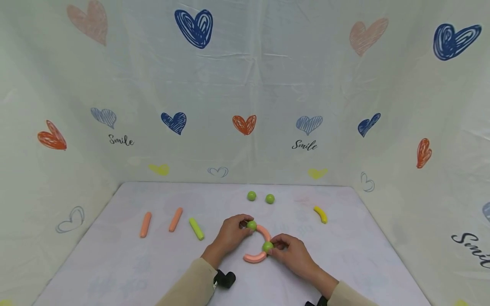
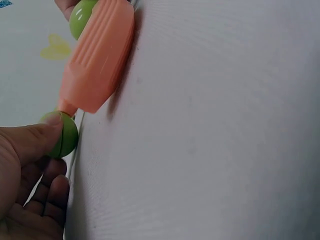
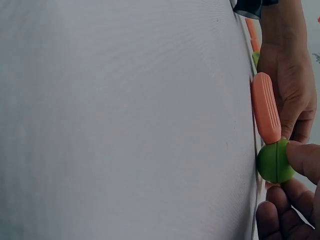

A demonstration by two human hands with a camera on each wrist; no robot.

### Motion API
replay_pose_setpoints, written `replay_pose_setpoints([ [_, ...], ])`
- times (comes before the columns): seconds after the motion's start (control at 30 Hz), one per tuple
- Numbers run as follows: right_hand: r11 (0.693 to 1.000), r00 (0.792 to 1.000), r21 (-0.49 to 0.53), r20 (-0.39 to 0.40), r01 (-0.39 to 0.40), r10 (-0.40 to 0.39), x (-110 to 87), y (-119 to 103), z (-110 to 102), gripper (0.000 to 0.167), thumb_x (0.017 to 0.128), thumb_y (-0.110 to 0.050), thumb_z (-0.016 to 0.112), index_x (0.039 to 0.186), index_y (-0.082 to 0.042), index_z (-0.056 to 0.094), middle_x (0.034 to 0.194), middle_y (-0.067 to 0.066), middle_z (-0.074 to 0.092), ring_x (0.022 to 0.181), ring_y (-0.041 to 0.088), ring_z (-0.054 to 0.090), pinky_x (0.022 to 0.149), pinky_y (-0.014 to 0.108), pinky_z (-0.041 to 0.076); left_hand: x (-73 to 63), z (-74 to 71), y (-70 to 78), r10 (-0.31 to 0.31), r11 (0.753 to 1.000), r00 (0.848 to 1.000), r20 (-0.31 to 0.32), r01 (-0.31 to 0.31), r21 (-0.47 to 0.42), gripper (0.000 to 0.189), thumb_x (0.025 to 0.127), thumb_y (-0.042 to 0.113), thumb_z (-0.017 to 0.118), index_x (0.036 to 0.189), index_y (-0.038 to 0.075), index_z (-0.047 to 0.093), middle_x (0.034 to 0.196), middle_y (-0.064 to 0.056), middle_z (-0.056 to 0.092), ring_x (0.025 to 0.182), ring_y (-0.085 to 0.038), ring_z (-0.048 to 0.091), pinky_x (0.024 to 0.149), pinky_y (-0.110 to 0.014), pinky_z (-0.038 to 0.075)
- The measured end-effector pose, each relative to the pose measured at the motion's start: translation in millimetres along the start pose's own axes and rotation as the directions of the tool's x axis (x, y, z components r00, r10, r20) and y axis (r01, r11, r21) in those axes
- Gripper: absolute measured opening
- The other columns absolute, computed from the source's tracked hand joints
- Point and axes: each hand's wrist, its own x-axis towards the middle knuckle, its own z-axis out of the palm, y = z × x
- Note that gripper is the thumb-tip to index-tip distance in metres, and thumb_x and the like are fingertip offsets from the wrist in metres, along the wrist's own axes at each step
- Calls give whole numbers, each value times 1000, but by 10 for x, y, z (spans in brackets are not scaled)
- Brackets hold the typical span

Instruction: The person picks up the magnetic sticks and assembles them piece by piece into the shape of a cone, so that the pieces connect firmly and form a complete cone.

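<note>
under the left hand point(image 1: 231, 231) and the right hand point(image 1: 292, 255) spreads a white table point(image 1: 134, 272); beyond them hangs a pale sheet point(image 1: 245, 85) printed with hearts point(image 1: 244, 125). past the right hand, black lettering point(image 1: 304, 145) reads "smile". each hand pinches a ball — the left a far green ball point(image 1: 252, 225), the right a near green ball point(image 1: 268, 247). between these grips an upper orange arc point(image 1: 264, 232) bows rightward, its long axis slanting nearer toward the right hand. a lower orange arc point(image 1: 254, 258) leaves the right grip, free end pointing left.
</note>
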Motion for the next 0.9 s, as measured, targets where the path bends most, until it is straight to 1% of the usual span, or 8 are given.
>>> replay_pose_setpoints([
  [0.2,999,999,23,-3,41,-41,-25,-15,28,24,88,-27,86,106,-15,76,95,-5,72,86,6,64,75,23,52,10,6,1,17,1000,1000,-8,-17,-2,32,93,14,81,124,13,74,111,0,73,97,-13,63,83,-30,54],
  [0.33,998,999,31,-2,54,-54,-29,-20,37,24,88,-27,87,105,-15,76,95,-5,72,86,6,63,75,22,52,16,6,4,12,1000,1000,-12,-12,0,32,92,11,82,123,12,73,113,-2,70,98,-14,63,82,-28,53],
  [0.43,998,998,36,0,58,-58,-26,-17,42,24,88,-27,87,105,-15,76,94,-5,72,86,6,63,75,22,52,8,-10,12,5,1000,1000,-5,-5,-19,34,92,8,81,125,10,71,116,-5,68,102,-17,65,85,-30,55],
  [0.53,998,998,32,4,58,-58,-23,-19,42,25,87,-27,87,105,-15,76,94,-5,71,86,6,63,75,22,52,-21,-37,36,-6,1000,1000,2,6,-16,36,92,8,80,127,8,69,119,-8,66,107,-21,66,90,-37,57],
  [0.6,998,998,25,7,55,-56,-20,-19,40,25,87,-28,87,105,-15,76,93,-6,71,85,6,63,75,22,52,-60,-54,68,-24,1000,1000,6,24,-1,35,93,10,80,126,8,68,119,-8,65,107,-21,64,92,-40,56],
  [0.7,999,999,10,13,47,-47,-8,-18,27,24,88,-30,87,105,-16,76,93,-7,71,84,6,63,75,22,52,-140,-66,119,-44,999,999,14,44,19,33,93,15,81,123,10,67,116,-5,64,106,-18,61,93,-42,54],
  [0.77,999,999,6,16,35,-35,6,-9,13,24,89,-31,86,105,-17,76,92,-8,71,84,6,63,74,23,51,-210,-68,148,-54,999,998,29,53,11,32,93,19,82,121,11,67,113,-3,63,106,-18,60,93,-42,53],
  [0.9,1000,1000,14,5,13,-13,64,12,-26,24,91,-30,84,107,-15,76,93,-7,71,85,9,62,73,24,51,-343,-62,177,-25,999,996,86,27,-18,30,92,26,84,113,12,68,111,0,66,108,-21,62,95,-46,52],
])
